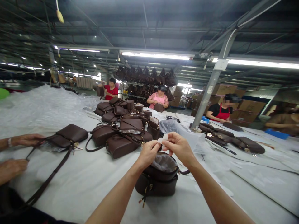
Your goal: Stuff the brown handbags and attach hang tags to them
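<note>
One small white piece point(164, 137) is caught over the near side of the bench point(93, 186), and from here I can see the left hand point(149, 151) and the right hand point(177, 147) both pinching it between thumb and fingers. Just below, toward the near edge, a dark brown bag point(163, 187) stands with its top open, crinkled translucent stuffing point(165, 164) showing inside. Beyond it, toward the far edge, brown bags lie in a heap point(132, 123). By the left edge, a co-worker's hands point(29, 140) are at another bag point(70, 133), its strap point(62, 165) trailing toward the near edge. Toward the right edge, more bags point(247, 145) lie flat near a post point(209, 93).
</note>
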`<state>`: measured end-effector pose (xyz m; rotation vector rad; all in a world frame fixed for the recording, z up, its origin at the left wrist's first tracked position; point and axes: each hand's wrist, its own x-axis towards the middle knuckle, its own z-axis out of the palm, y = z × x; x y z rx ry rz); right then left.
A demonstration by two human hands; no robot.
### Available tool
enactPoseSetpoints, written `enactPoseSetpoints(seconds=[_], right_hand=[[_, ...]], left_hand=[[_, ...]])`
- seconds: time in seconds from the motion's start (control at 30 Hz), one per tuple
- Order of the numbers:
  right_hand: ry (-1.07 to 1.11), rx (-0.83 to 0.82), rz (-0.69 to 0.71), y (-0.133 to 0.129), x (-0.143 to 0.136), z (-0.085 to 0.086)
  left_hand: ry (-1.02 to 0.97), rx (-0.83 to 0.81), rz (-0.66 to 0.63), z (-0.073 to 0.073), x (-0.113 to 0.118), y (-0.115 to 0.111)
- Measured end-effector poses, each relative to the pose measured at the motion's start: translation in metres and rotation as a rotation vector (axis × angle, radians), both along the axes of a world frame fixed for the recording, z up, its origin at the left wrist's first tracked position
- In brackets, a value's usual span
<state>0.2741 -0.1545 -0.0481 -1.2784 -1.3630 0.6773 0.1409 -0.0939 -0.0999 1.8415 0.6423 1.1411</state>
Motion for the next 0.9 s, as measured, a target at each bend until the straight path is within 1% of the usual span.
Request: enactPoseSetpoints(seconds=[0.07,0.13,0.27,0.37,0.47,0.67,0.77,0.9], right_hand=[[0.18,-0.058,0.024,-0.002,0.0,0.001],[0.236,-0.105,0.028,-0.006,0.001,0.001],[0.165,-0.207,0.008,-0.013,-0.001,0.005],[0.114,-0.281,-0.019,-0.015,-0.005,0.009],[0.106,-0.325,-0.05,-0.015,-0.007,0.012],[0.127,-0.339,-0.052,-0.011,-0.002,0.005],[0.14,-0.335,-0.039,-0.008,0.0,0.001],[0.171,-0.268,-0.017,-0.004,0.0,-0.005]], left_hand=[[-0.004,0.001,0.036,-0.002,0.002,0.0],[-0.014,0.018,0.065,-0.003,0.004,0.0],[-0.019,0.084,0.109,-0.002,0.005,-0.002],[0.017,0.15,0.126,-0.001,0.006,-0.005],[0.049,0.189,0.161,-0.002,0.007,-0.006],[0.04,0.192,0.152,-0.005,0.008,-0.007],[0.049,0.203,0.175,-0.004,0.008,-0.009],[0.067,0.242,0.207,-0.002,0.008,-0.013]])
